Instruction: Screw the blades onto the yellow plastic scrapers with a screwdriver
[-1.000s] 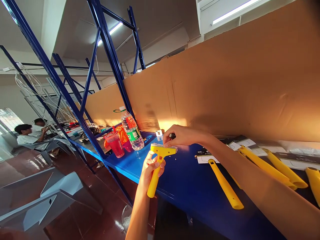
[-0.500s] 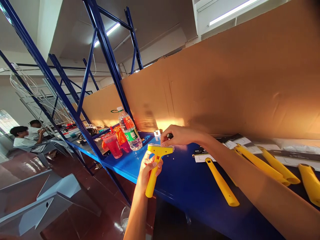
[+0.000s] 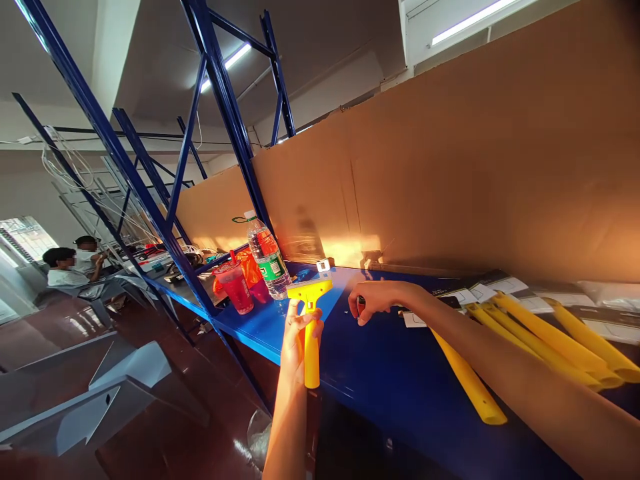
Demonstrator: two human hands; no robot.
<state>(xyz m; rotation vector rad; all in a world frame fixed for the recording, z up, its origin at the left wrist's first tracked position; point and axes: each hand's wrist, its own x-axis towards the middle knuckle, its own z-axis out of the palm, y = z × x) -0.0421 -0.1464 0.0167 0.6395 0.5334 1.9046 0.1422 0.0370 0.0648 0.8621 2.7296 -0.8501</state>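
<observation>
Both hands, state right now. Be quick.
Left hand: closed, holding a yellow T-shaped tool by its handle.
Right hand: fingers curled around a small dark item, too small to identify.

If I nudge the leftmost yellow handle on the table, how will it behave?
The handle may roll, given its rounded sides. It's probably stiff, since it lies straight, and its smooth surface could be slippery.
</observation>
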